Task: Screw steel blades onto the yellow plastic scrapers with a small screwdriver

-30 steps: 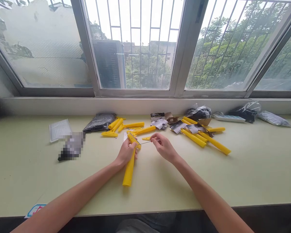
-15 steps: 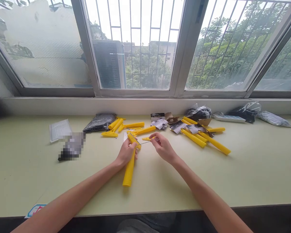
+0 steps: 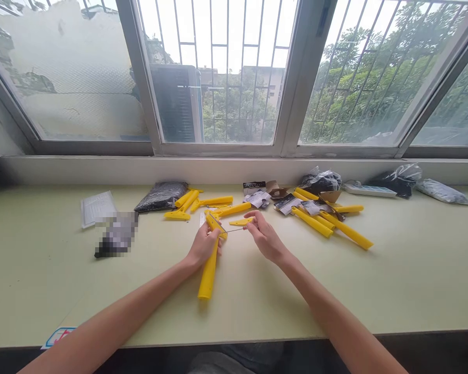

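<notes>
My left hand point(image 3: 205, 244) is closed around a yellow scraper point(image 3: 208, 275) near its head. Its long handle points down toward the front of the table. My right hand point(image 3: 267, 239) pinches a thin metal rod, which looks like a hex key point(image 3: 234, 230). The rod's far end meets the side of the scraper head by my left thumb; exactly where it seats is too small to make out. Just behind the rod, a loose yellow head piece point(image 3: 242, 222) lies on the table. More yellow scrapers point(image 3: 234, 209) lie behind my left hand.
Several yellow handles point(image 3: 312, 222) with printed cards point(image 3: 286, 203) lie to the right. A black plastic packet point(image 3: 161, 196) and a clear-wrapped packet point(image 3: 98, 209) are at the left. Plastic bags point(image 3: 442, 191) and a white box point(image 3: 368, 189) line the window sill point(image 3: 218, 170).
My right hand has opened its fingers slightly and shifted a little to the right around the rod. The left hand and scraper stay almost in place.
</notes>
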`<state>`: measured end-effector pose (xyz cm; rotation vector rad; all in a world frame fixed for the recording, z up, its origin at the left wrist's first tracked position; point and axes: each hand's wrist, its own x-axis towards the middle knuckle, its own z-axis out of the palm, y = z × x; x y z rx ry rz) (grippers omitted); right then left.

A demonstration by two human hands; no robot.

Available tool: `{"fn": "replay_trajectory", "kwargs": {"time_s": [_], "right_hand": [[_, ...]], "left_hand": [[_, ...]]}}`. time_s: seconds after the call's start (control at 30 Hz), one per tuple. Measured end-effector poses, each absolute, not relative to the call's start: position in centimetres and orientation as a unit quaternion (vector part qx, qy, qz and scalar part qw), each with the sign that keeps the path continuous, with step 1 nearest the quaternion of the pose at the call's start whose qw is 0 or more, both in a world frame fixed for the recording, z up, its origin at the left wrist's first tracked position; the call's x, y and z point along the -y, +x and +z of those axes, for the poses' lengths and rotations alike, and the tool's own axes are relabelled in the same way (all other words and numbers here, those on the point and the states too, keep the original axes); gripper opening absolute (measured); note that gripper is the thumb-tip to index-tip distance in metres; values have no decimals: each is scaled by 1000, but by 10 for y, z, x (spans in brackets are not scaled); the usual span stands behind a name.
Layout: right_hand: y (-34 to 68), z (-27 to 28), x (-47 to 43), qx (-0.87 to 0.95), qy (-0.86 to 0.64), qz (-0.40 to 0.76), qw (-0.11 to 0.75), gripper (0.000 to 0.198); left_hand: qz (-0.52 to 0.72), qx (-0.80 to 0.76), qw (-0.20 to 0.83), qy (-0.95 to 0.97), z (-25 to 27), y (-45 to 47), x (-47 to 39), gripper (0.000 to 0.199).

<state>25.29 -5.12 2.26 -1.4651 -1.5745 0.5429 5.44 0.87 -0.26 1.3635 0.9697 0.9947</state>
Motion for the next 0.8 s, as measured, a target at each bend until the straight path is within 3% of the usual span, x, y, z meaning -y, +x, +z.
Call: {"fn": "replay_trajectory", "kwargs": {"time_s": [0.2,0.43,0.63,0.73,0.8], "right_hand": [[258,19,47,633,-622,206,413,37],[250,19,51,634,-572,239,463,17],[249,19,48,643,-519,248,506,24],[250,19,46,626,-537,262,501,23],[251,18,46,614,-570,251,485,32]], "left_hand": [[414,-418,564,579,-4,54,-10,28],[421,-411,565,578,-5,54,-11,28],[415,-420,562,579,-5,54,-11,29],[415,-418,559,583,-6,53,-11,28],[416,-417,560,582,-5,53,-10,28]]}}
